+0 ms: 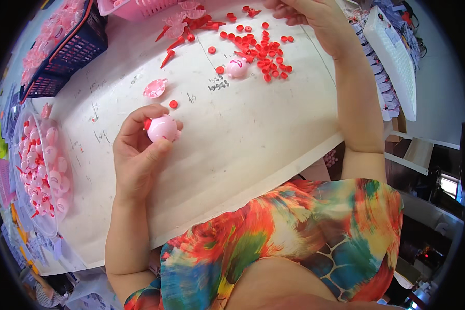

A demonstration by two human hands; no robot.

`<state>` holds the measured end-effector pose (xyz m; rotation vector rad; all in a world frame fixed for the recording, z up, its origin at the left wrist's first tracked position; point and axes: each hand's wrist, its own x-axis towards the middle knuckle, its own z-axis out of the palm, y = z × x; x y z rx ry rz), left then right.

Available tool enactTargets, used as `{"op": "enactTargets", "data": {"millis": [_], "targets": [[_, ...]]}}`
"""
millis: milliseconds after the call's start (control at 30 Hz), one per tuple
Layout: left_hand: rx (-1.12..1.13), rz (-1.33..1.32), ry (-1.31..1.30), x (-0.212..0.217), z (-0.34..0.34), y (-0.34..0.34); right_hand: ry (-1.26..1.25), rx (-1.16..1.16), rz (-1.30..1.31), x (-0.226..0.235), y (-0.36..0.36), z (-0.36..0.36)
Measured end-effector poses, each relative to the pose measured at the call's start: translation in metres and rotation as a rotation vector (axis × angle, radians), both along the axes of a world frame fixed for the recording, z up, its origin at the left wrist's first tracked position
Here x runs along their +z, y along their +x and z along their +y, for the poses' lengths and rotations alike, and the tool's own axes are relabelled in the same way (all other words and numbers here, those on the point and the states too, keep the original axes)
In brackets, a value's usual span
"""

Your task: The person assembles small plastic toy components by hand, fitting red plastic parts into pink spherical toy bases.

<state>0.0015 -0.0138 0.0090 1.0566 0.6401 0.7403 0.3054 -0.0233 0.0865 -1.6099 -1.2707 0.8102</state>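
My left hand [139,150] pinches a round pink plastic toy ball [161,129] between thumb and fingers, above the table. A red part sits on the ball's left side. At the upper edge, my right hand [315,20] is partly cut off, its fingers bent; I cannot make out what is in them. It is nearest to the scattered small red caps [267,51]. Another pink ball [237,67] rests beside those caps. Beyond my left hand lie a pink shell-like piece [155,88] and a single red cap [173,104].
A clear bag [62,201] of pink balls with red parts lies at the left. Behind it stands a dark blue basket [70,64] of pink pieces. A pink basket [139,9] and red cone-shaped pieces [168,58] are at the back. A white panel [392,57] leans at the right.
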Motion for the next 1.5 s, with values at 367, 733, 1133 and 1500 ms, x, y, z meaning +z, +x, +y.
{"op": "enactTargets", "data": {"millis": [367,733,1133,1500], "targets": [[-0.076,0.009,0.012,-0.003,0.002,-0.010,0.129,-0.202,-0.450,0.009,0.037,-0.001],[0.002,0.044,-0.157,0.009,0.001,-0.004,0.141,0.116,-1.026,-0.067,0.029,0.038],[-0.080,-0.142,-0.228,0.001,0.008,-0.006,0.154,0.116,-0.898,-0.056,-0.001,0.028],[0.007,-0.120,-0.315,0.002,0.003,-0.003,0.285,0.499,-0.115,-0.050,-0.110,-0.014]]}}
